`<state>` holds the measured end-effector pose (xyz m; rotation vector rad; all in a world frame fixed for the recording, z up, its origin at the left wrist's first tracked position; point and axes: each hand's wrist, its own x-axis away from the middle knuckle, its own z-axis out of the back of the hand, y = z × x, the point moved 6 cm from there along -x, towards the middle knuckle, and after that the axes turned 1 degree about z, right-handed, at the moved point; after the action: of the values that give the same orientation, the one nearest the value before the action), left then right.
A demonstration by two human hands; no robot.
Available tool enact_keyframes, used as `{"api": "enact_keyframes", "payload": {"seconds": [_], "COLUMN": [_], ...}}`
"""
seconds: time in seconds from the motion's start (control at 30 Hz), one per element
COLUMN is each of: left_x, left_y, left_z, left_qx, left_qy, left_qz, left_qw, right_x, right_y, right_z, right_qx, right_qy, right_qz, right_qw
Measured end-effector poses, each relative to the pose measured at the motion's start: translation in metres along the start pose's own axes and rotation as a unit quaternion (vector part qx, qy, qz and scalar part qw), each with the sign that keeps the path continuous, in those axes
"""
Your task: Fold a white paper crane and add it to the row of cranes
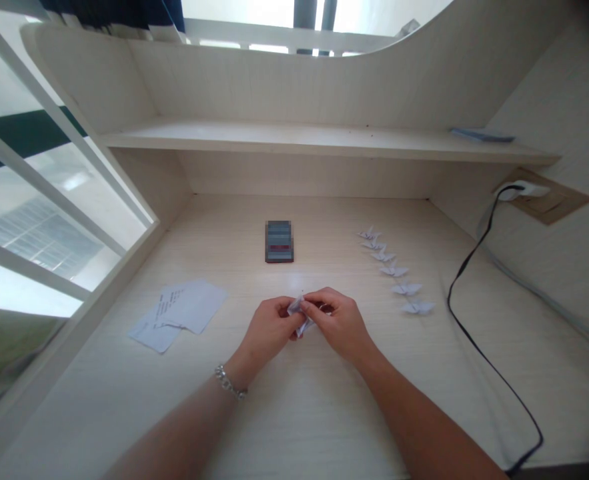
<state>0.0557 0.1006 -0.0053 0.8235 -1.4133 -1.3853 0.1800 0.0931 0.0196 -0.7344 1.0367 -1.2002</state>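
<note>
My left hand and my right hand meet above the middle of the pale wooden desk. Both pinch a small folded piece of white paper between their fingers, and the fingers hide part of it. To the right, a curving row of several white origami cranes stands on the desk. Loose white paper sheets with printed text lie to the left of my left hand. A dark smartphone lies beyond my hands. A metal bracelet circles my left wrist.
A black cable runs from a wall socket down the right side and past the desk's front edge. A wooden shelf spans the back, with a flat blue object on it. A window borders the left.
</note>
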Motion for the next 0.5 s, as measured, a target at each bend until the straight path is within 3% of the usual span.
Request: {"api": "enact_keyframes", "payload": {"seconds": [0.37, 0.5], "left_x": [-0.0007, -0.0018], "left_y": [-0.0069, -0.0025], "left_z": [-0.0034, 0.002], "left_qx": [-0.006, 0.038], "left_qy": [-0.015, 0.014], "left_qz": [0.014, 0.006], "left_qw": [1.0, 0.999], "right_x": [0.0001, -0.0016], "right_y": [-0.0009, 0.0048], "right_z": [0.0012, 0.0008], "right_qx": [-0.017, -0.05], "right_qy": [0.019, 0.011], "right_qz": [0.0, -0.029], "right_qw": [1.0, 0.998]}}
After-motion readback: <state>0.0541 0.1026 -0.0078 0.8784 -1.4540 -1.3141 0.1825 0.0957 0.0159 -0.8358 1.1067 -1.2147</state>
